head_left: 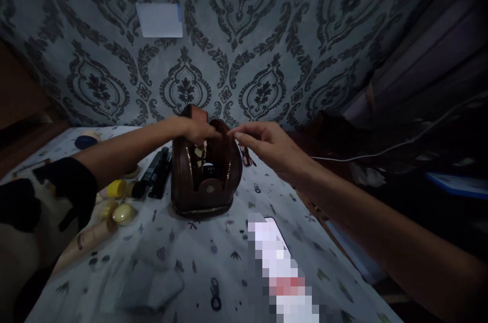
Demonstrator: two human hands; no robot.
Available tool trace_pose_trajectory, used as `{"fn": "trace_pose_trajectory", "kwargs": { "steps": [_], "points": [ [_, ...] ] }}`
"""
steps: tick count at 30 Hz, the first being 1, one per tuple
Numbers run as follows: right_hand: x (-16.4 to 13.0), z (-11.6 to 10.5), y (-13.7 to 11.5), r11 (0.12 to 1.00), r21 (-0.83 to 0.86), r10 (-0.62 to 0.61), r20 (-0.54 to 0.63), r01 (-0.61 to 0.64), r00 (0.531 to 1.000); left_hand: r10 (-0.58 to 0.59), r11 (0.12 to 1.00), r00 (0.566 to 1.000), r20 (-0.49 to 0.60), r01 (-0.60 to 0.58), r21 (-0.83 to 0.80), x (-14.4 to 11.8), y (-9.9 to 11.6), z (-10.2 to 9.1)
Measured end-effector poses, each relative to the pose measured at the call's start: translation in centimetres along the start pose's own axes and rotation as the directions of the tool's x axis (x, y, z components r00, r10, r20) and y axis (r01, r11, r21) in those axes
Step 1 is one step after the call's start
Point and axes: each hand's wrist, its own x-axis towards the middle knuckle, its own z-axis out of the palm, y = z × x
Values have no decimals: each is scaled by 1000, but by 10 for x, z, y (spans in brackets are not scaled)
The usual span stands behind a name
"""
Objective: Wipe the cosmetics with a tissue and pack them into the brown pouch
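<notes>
A brown leather bag [200,200] stands upright on the patterned cloth, its zipped mouth gaping toward me. Several small items lie inside, among them a dark one with white lettering [208,169]. My left hand [196,131] reaches over the bag's far left side into the opening; its fingertips are blurred and partly hidden in shadow. At the far right rim, my right hand [272,142] has thumb and index finger pinched together on the bag's edge. Just under that hand lies a pair of red-framed glasses [247,156].
Left of the bag lie dark tubes [154,170], a yellow-capped container [116,189], a gold-lidded jar [123,214] and a beige bottle [86,241]. A lit phone [280,262], pixelated, lies in front. The table's right edge [328,229] drops off below my right forearm. Patterned wallpaper [263,89] rises behind.
</notes>
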Motion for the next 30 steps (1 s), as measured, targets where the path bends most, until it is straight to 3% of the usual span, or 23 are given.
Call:
{"fn": "trace_pose_trajectory", "kwargs": {
  "steps": [2, 4, 7, 10, 14, 20, 26, 30],
  "points": [
    [-3, -3, 1, 1000, 25, 10, -8, -9, 1000, 24, 997, 999, -49, -27, -72, -14, -4, -23],
    [-7, -5, 1, 999, 44, 17, -12, -16, 1000, -34, 988, 977, -213, 1, -154, -34, -9, -41],
    [-13, -3, 0, 998, 69, 4, 2, -4, 1000, -161, 956, 927, -339, 61, -288, -67, -14, -50],
    [-21, 3, -3, 998, 66, -26, 21, 24, 999, -233, 926, 918, -321, 109, -361, -100, -15, -35],
    [-39, 12, -11, 999, 17, -52, 19, 52, 998, -329, 922, 892, -309, 233, -311, -144, -18, -5],
    [-76, 38, -25, 993, -34, -108, 142, 114, 984, -545, 834, 791, -277, 479, -274, -211, -31, 25],
    [-112, 88, -24, 993, -21, -104, 365, 120, 925, -676, 734, 680, -284, 657, -174, -281, -48, 50],
    [-126, 121, -19, 998, 19, -60, 454, 57, 889, -756, 651, 610, -239, 737, -180, -315, -64, 66]
  ]
}}
